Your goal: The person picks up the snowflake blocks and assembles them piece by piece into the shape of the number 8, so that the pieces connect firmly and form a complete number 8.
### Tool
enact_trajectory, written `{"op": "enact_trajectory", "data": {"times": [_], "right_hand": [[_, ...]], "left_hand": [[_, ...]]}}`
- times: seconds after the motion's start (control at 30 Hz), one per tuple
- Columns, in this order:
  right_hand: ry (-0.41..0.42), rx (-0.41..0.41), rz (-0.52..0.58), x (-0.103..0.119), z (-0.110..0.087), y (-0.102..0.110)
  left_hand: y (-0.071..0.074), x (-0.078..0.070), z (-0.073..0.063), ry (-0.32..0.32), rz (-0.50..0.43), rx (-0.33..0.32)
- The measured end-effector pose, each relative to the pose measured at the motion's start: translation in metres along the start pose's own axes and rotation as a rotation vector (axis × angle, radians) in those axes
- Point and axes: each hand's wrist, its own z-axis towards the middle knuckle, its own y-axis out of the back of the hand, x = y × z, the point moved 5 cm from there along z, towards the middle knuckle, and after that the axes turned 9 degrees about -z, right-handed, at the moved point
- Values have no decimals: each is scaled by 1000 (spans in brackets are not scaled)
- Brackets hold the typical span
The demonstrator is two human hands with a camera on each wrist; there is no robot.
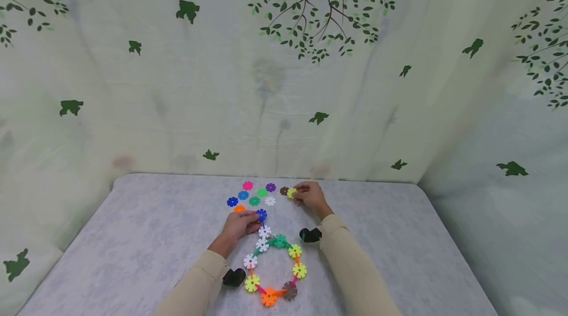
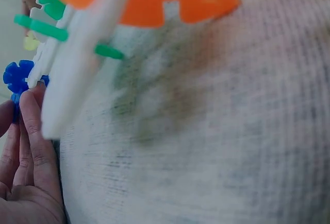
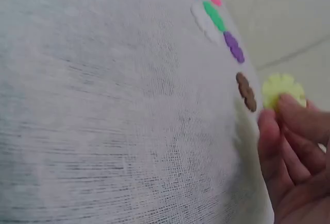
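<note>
My left hand (image 1: 241, 226) pinches a blue snowflake disc (image 1: 262, 215) at the top end of a ring of interlocked plastic snowflake discs. White discs (image 1: 250, 261) run down the ring's left side, a green pair (image 1: 279, 241) sits at its top, and yellow, brown and orange discs (image 1: 268, 297) follow round. In the left wrist view the fingers (image 2: 36, 126) lie against the blue disc (image 2: 18, 75). Farther back, my right hand (image 1: 312, 196) pinches a loose yellow disc (image 3: 282, 87) between thumb and fingers, just right of a brown disc (image 1: 284, 191).
Loose discs lie near the table's back edge: pink (image 1: 247, 185), purple (image 1: 270, 187), white (image 1: 269, 201), blue, green and orange (image 1: 239, 208). A fabric curtain (image 1: 266, 109) with leaf prints hangs behind the grey table (image 1: 146, 237). Black wrist devices (image 1: 310, 235) sit below the sleeves.
</note>
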Motion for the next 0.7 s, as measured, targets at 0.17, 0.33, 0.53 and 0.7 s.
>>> {"op": "enact_trajectory", "data": {"times": [0.17, 0.33, 0.53, 0.7], "right_hand": [[154, 218, -17, 26, -11, -17], [246, 319, -100, 46, -15, -34], [289, 356, -175, 49, -14, -45], [303, 372, -180, 48, -12, -50]], "left_hand": [[-1, -1, 1, -2, 13, 11], [0, 0, 2, 0, 8, 18], [0, -1, 1, -6, 6, 21], [1, -1, 0, -7, 8, 33]]}}
